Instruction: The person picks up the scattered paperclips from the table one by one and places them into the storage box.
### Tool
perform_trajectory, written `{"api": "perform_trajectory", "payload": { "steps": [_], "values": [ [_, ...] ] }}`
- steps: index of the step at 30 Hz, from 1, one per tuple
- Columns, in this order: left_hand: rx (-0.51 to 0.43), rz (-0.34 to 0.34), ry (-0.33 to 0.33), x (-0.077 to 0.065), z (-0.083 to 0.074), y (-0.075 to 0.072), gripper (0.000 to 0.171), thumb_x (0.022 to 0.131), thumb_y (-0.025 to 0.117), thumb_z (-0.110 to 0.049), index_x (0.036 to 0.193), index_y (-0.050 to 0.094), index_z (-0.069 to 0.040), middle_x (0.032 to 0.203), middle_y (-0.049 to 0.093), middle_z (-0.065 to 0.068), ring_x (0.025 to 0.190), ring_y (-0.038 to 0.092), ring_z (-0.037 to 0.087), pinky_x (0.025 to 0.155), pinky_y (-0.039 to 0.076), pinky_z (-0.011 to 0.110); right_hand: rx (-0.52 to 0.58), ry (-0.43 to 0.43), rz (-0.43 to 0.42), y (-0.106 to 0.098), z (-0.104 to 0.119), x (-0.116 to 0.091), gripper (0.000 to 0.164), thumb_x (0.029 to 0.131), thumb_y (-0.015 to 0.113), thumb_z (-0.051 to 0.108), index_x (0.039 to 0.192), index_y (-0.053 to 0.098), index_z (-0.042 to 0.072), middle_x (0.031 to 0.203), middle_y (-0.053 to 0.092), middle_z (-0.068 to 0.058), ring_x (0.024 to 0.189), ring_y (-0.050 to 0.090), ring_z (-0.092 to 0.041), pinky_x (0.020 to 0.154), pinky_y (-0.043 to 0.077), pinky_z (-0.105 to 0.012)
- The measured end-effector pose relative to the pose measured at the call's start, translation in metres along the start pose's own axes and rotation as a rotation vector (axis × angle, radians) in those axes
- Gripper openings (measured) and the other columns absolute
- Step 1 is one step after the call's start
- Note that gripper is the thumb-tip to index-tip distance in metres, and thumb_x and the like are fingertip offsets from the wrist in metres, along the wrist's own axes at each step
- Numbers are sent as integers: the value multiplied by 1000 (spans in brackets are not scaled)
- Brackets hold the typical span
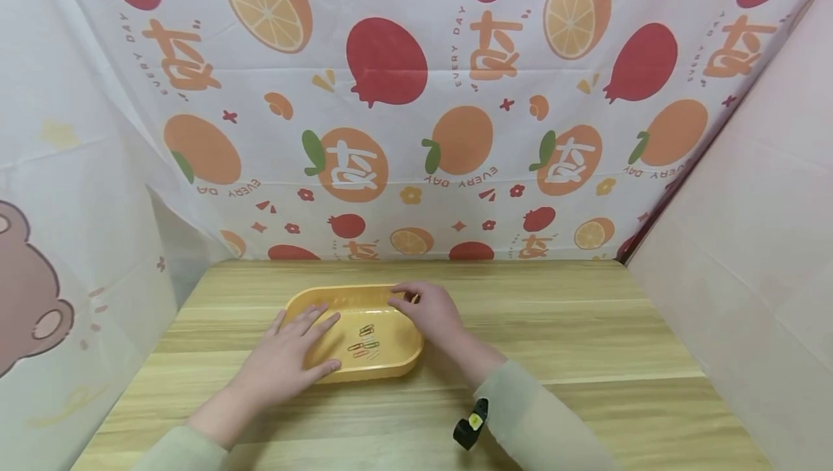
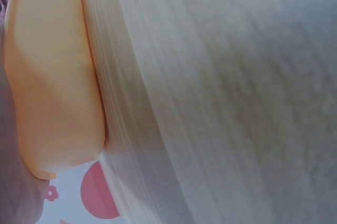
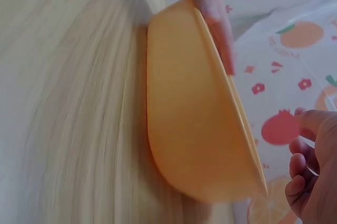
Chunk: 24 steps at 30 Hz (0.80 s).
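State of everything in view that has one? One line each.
Tray: upright on the table, uncovered, not full.
Paper clips: loose, clustered on the tray floor.
Left hand: fingers spread, over the tray's left end.
Right hand: fingers bent, at the tray's right end; nothing visibly held.
Black wrist device: worn.
Backdrop cloth: hanging, creased.

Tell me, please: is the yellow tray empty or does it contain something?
Not empty: the head view shows several coloured paper clips lying inside the yellow tray; much of its bottom is bare.

yellow-orange tray (image 1: 400, 341), fruit-patterned white cloth (image 1: 416, 95), wood-grained table (image 1: 560, 355)
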<state>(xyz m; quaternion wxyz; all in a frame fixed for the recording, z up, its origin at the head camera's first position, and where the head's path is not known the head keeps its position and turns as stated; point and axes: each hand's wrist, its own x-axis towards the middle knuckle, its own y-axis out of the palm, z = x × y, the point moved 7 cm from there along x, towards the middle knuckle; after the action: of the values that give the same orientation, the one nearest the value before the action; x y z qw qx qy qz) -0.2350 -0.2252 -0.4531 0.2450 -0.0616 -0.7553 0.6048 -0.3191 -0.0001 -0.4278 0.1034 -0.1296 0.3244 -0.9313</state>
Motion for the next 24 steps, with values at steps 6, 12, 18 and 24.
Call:
{"api": "perform_trajectory", "payload": {
  "steps": [6,12,18,24],
  "values": [
    [3,-11,3,0,0,0,77,89,65,-59,151,43,-19,156,38,12,143,33,36,121,-1,54,70,42,-38,-17,-26,-11,28,91,73,34,112,76,16,84,62,7,77,56,-13,62,49,-27],
    [6,-2,3,0,0,0,77,89,64,-59,151,43,-20,156,38,12,144,33,36,120,3,58,56,55,-34,-26,-58,-25,25,92,72,30,111,76,14,82,61,6,72,55,-12,60,49,-27],
    [8,3,0,0,0,1,77,89,63,-60,152,42,-20,156,37,12,144,32,36,120,4,58,-11,77,-3,-36,-90,-44,24,93,70,28,110,76,12,81,61,6,71,56,-11,60,50,-28],
    [10,-6,7,0,-1,2,77,89,63,-60,151,43,-20,156,38,13,143,33,36,120,1,56,-100,87,-46,-50,-117,-63,18,91,73,31,103,78,18,80,61,10,73,55,-8,64,48,-28]
  ]
}}
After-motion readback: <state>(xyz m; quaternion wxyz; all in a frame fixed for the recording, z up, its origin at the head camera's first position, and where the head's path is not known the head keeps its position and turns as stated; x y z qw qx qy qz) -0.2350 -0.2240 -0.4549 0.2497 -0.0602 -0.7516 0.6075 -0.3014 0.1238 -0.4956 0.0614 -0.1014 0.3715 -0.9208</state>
